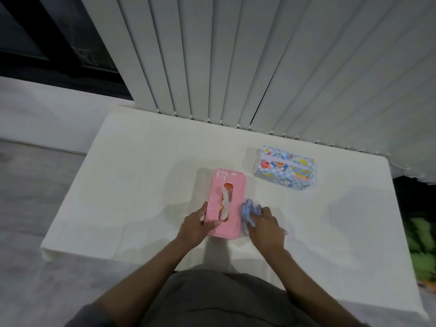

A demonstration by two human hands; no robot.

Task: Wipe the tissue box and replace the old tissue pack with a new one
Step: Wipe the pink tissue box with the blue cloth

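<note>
Wiping the tissue box (236, 185) on the white table (141, 173).
My left hand (198, 224) grips its near end and my right hand (267, 226) bunches the blue cloth (247, 210) against its side. A careless swipe could snag the old tissue (226, 201) or shove the box toward the new pack (285, 168) beyond.

Dim, cool indoor light leaves the white desk (146, 185) as the brightest area. Soft, faint shadows lie left of the pink tissue box (236, 185) and the new tissue pack (285, 168). Wide-angle distortion bends the blinds (236, 55) and desk edges. The whole frame is soft, and the right edge is blurred.
</note>
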